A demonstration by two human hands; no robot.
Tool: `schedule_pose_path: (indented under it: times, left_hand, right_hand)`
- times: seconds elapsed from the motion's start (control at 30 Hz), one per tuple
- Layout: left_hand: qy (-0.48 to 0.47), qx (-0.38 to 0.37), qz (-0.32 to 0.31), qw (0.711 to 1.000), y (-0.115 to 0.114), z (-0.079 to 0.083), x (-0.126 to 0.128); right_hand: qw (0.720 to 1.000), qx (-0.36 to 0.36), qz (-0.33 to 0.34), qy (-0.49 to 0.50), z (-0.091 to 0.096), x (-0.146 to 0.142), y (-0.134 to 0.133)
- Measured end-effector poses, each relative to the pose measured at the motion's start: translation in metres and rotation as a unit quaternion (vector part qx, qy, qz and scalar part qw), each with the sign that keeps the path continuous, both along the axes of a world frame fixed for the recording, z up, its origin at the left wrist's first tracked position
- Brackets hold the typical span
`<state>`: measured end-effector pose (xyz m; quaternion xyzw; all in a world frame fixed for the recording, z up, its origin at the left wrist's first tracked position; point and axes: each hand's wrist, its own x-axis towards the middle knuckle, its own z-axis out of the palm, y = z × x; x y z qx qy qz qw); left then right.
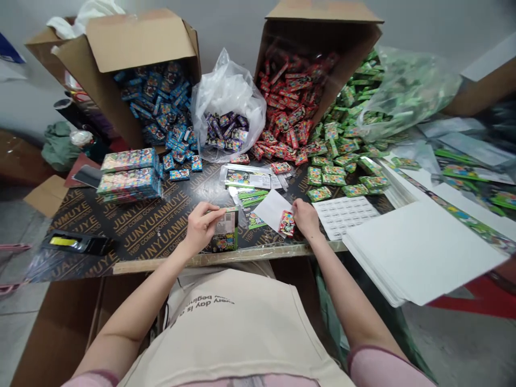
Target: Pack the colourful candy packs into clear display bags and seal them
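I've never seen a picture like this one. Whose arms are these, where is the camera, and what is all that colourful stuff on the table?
The camera sits on a person's head, looking down at their own bare hands. The left hand holds a small green-edged box upright on the dark table. The right hand pinches a small red packet beside a white paper. Behind lie heaps of little packets: blue ones spilling from a cardboard box, purple ones in a clear bag, red ones from a second box, green ones at the right.
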<state>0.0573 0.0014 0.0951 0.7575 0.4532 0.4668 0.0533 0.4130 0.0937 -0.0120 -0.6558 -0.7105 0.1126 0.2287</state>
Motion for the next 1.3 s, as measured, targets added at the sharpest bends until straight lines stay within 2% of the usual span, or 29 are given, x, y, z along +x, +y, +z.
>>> schedule_pose_path:
  times: [0.13,0.23,0.33,0.4,0.5,0.57,0.63,0.73,0.87,1.07,1.17,1.3]
  left_hand:
    - [-0.001,0.003,0.003,1.0,0.0,0.001,0.0]
    - [0.0,0.005,0.001,1.0,0.0,0.002,0.0]
    - [-0.011,-0.006,0.001,1.0,0.0,0.003,-0.001]
    - [-0.028,-0.008,0.003,1.0,0.001,0.005,-0.002]
    - [-0.043,-0.013,-0.005,0.999,0.001,0.007,-0.003]
    - [-0.045,-0.03,-0.014,0.998,0.001,0.01,-0.003]
    - [-0.053,-0.058,-0.021,0.997,0.0,0.013,-0.004]
    - [-0.091,-0.106,-0.028,0.99,-0.001,0.017,-0.005]
    - [-0.138,-0.145,-0.019,0.98,-0.003,0.018,-0.008]
    - [-0.131,-0.119,-0.014,0.984,-0.005,0.019,-0.005]
    - [-0.134,-0.09,0.013,0.987,-0.006,0.018,0.0]
    - [-0.137,-0.075,0.044,0.987,-0.006,0.013,0.005]
  right_hand:
    - [0.999,-0.034,-0.02,-0.034,0.005,0.003,0.0]
    - [0.998,-0.019,-0.053,0.032,0.016,-0.001,0.003]
    - [0.988,0.048,-0.04,0.144,0.046,-0.027,0.003]
    - [0.964,0.038,0.023,0.261,0.075,-0.056,-0.002]
    - [0.904,-0.07,0.158,0.392,0.122,-0.105,-0.01]
    - [0.864,-0.153,0.239,0.417,0.147,-0.133,-0.016]
    - [0.829,-0.228,0.303,0.411,0.162,-0.155,-0.019]
    - [0.793,-0.299,0.37,0.381,0.166,-0.176,-0.017]
    - [0.787,-0.321,0.404,0.338,0.158,-0.188,-0.011]
    - [0.802,-0.305,0.396,0.328,0.153,-0.193,-0.009]
    - [0.807,-0.293,0.382,0.341,0.149,-0.194,-0.01]
    - [0.793,-0.305,0.348,0.396,0.139,-0.195,-0.013]
